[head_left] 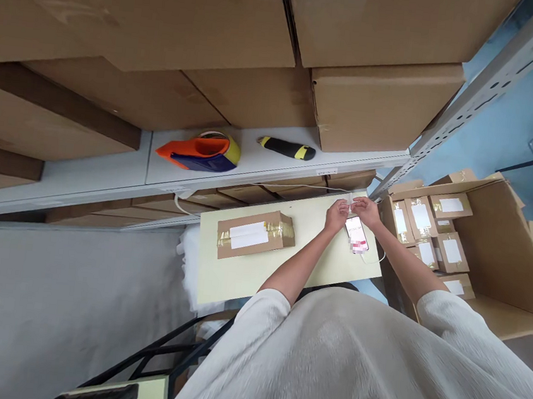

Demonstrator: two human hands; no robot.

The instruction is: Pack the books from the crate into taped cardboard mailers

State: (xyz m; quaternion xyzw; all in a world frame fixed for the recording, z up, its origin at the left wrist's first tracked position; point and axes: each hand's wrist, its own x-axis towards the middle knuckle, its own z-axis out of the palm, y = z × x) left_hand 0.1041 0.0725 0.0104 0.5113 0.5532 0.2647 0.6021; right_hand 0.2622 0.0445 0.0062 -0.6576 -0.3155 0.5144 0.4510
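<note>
My left hand (pixel 337 216) and my right hand (pixel 366 211) meet above the far edge of a pale yellow board (pixel 234 278), with their fingertips on a small white cable connector (pixel 352 201). Just below them, a smartphone (pixel 356 233) lies on the board with its screen lit pink and white. A thin white cable (pixel 374 260) curves from the phone's lower end. To the left, a parcel in brown paper (pixel 256 235) rests on the board, bound with clear tape and bearing a white label.
A shelf edge (pixel 274 165) holds an orange-and-blue tape dispenser (pixel 200 151) and a black-and-yellow utility knife (pixel 287 148). Large cardboard cartons (pixel 171 18) fill the shelves above. At right, an open carton (pixel 495 242) holds several small labelled parcels.
</note>
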